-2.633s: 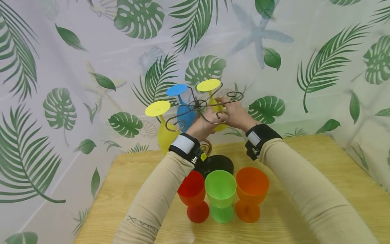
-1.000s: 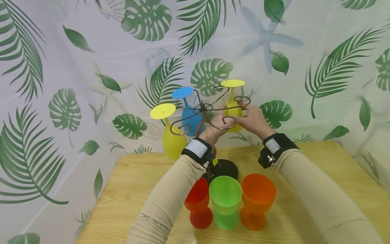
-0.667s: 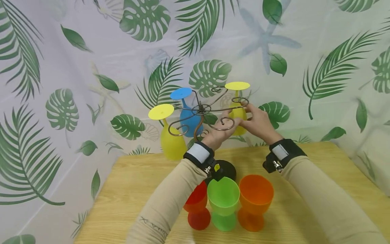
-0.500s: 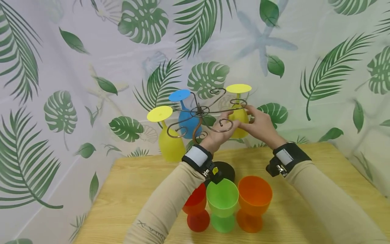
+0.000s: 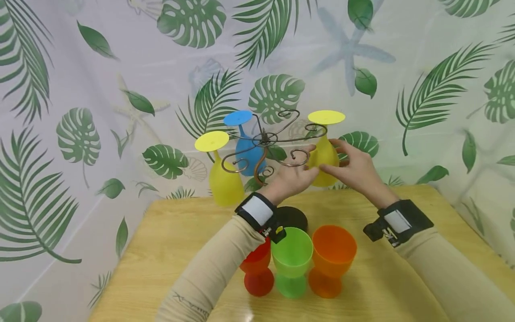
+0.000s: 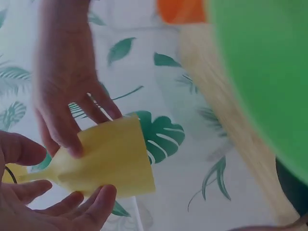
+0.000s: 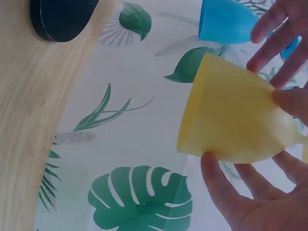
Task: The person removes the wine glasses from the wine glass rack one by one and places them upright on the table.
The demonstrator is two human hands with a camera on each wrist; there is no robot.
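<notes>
A yellow goblet (image 5: 324, 154) hangs upside down by its foot at the right tip of a curled wire rack (image 5: 263, 138). My right hand (image 5: 342, 161) holds its bowl between thumb and fingers. My left hand (image 5: 306, 169) lies under the bowl with straight fingers touching it. The left wrist view shows the left hand (image 6: 57, 202) beneath the goblet (image 6: 110, 159) and the right hand (image 6: 72, 125) above. In the right wrist view the right hand (image 7: 255, 192) grips the goblet (image 7: 231, 120) near its rim.
A blue goblet (image 5: 246, 150) and a second yellow goblet (image 5: 223, 181) hang on the rack's left arms. Its black base (image 5: 293, 215) stands on the wooden table (image 5: 169, 250). Red (image 5: 254, 264), green (image 5: 291, 257) and orange (image 5: 333, 252) goblets stand upright in front. A leaf-print sheet hangs behind.
The yellow goblet has slid rightward along the rack arm out to its tip, with both hands moving right alongside it.
</notes>
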